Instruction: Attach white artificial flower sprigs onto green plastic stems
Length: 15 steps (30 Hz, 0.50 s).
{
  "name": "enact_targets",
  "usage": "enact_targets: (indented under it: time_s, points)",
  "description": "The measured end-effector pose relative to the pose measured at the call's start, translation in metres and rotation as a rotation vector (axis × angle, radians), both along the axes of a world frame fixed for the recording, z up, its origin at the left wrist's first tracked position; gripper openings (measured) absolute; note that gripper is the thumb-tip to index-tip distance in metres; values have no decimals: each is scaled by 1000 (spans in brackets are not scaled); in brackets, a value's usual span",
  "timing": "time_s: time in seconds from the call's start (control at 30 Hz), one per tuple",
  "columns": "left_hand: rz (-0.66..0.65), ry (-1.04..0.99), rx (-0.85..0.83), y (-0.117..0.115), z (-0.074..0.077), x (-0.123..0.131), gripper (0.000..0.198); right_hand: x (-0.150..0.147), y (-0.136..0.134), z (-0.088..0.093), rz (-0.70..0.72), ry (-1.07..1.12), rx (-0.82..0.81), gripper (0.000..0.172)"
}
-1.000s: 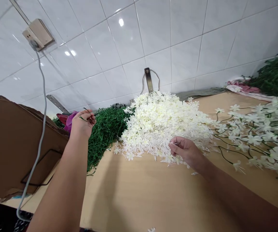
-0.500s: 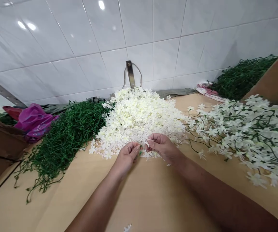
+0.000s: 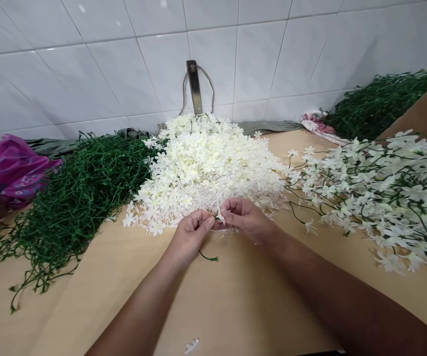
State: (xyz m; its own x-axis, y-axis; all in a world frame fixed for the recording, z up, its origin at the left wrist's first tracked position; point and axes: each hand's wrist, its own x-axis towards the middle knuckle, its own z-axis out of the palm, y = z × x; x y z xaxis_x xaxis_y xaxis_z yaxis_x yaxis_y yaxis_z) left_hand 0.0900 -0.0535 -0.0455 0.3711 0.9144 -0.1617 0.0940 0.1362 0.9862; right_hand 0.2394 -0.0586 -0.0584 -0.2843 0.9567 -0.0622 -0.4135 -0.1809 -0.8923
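Just in front of a heap of loose white artificial flowers [image 3: 202, 163], my two hands meet fingertip to fingertip. My left hand [image 3: 193, 230] pinches a green artificial stem [image 3: 209, 257], whose lower end pokes out below the fingers. Between thumb and finger, my right hand [image 3: 245, 217] grips a small white artificial flower [image 3: 220, 216]. The flower's base touches the stem's tip, or sits very close to it; the fingers partly cover the joint.
Green stems [image 3: 98, 173] lie piled at left beside a magenta bag [image 3: 9, 160]. At right are flowers on stems [image 3: 380, 193], with more green stems [image 3: 380, 106] behind. A metal bracket [image 3: 194, 89] stands before the tiled wall. One stray white petal piece [image 3: 192, 345] lies near the front.
The hands have come closer together, bringing flower and stem tip to each other. The stem's lower end now shows under the left hand. The camera view has tilted downward and shifted slightly.
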Motion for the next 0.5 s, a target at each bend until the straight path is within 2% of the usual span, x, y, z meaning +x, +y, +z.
enact_targets:
  time_s: [0.17,0.5]
  points:
    - [8,12,-5,1,-4,0,36,0,1,-2,-57,-76,9,29]
    - [11,2,-15,1,-2,-1,32,0,2,-3,-21,-74,-10,31]
